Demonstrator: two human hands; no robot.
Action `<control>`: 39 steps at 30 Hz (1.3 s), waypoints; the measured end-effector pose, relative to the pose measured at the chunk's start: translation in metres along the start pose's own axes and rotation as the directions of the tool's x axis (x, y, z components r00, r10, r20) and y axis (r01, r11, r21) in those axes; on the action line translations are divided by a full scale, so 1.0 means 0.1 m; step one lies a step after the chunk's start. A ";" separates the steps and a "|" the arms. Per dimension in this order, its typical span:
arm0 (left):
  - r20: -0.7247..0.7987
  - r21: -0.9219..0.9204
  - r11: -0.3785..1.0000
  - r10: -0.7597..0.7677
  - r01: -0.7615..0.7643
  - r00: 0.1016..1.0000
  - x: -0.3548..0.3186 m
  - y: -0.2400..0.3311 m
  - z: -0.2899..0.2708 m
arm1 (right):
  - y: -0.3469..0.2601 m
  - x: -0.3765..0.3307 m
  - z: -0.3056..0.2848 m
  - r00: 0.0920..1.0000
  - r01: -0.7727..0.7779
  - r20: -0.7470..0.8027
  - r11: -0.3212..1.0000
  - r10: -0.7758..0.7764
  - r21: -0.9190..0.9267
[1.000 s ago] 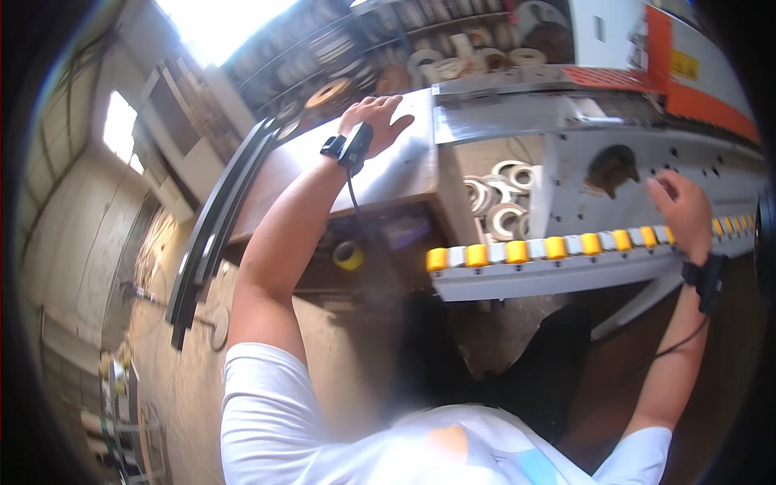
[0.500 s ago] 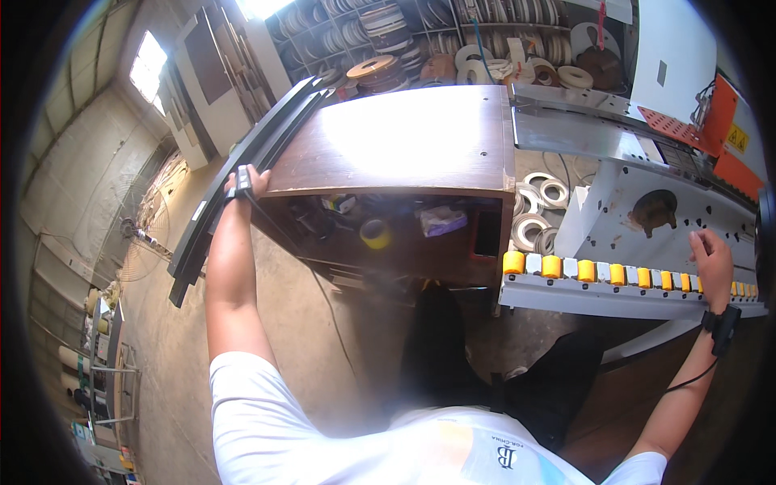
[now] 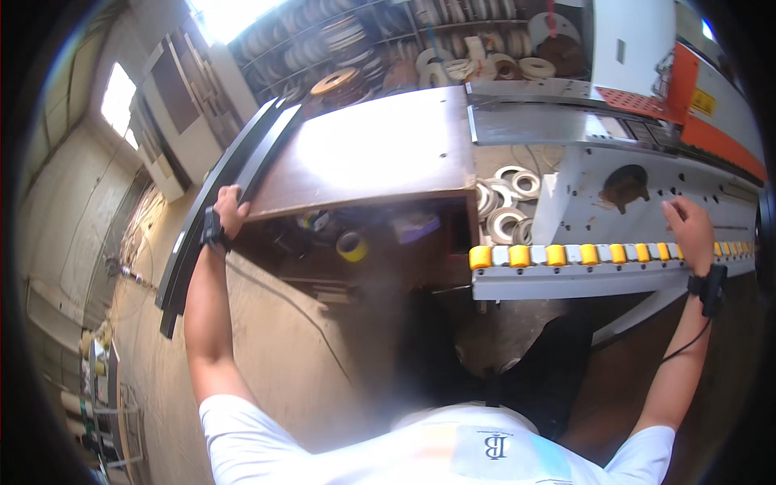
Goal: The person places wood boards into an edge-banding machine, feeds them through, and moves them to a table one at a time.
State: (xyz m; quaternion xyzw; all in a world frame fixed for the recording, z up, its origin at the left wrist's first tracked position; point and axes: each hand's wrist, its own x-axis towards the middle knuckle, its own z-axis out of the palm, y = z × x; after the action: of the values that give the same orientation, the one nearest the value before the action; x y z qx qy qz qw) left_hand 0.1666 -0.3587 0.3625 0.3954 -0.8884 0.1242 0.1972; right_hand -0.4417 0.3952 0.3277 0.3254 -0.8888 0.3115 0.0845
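Long dark strips [image 3: 198, 212] lie slantwise along the left end of a brown wooden cabinet [image 3: 372, 121], reaching past its near edge. My left hand [image 3: 232, 213] is closed at the side of the inner strip, next to the cabinet's near left corner. The strip partly hides its fingers. Over on the right, my right hand [image 3: 690, 229] hovers by a rail of yellow rollers [image 3: 555, 255]. Its fingers are loosely curled, and nothing shows in them.
Inside the cabinet's open front sits a yellow tape roll [image 3: 351, 245] among small items. Rolls of edge banding [image 3: 508, 225] lie beside a white and orange machine [image 3: 683, 81]. Behind, shelves [image 3: 299, 48] hold many rolls. A cable [image 3: 323, 335] crosses the floor.
The view has swung right, so the scene sits further left. The gap between the dark strips is wider, and my left hand is a little nearer me. My right hand stays above the rollers.
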 end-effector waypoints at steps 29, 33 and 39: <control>-0.125 -0.166 0.567 0.800 -0.807 0.588 1.13 5.08 -0.11 | -0.29 -0.09 -0.06 0.993 -0.096 -0.083 0.968 0.078 -0.232; -0.020 -0.074 0.652 0.756 -0.755 0.654 1.22 5.49 -0.10 | -0.29 -0.10 -0.05 0.993 -0.087 -0.093 0.973 0.068 -0.216; -0.039 -0.011 0.630 0.776 -0.777 0.629 1.24 5.97 -0.04 | -0.30 -0.11 -0.05 0.992 -0.076 -0.112 0.977 0.055 -0.198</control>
State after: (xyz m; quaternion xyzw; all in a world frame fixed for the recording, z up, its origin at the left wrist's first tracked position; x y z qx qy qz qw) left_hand -0.3566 -0.0468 0.3828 -0.0298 -0.9706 0.1909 0.1433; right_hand -0.4140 0.3858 0.3425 0.2688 -0.9202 0.2393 0.1538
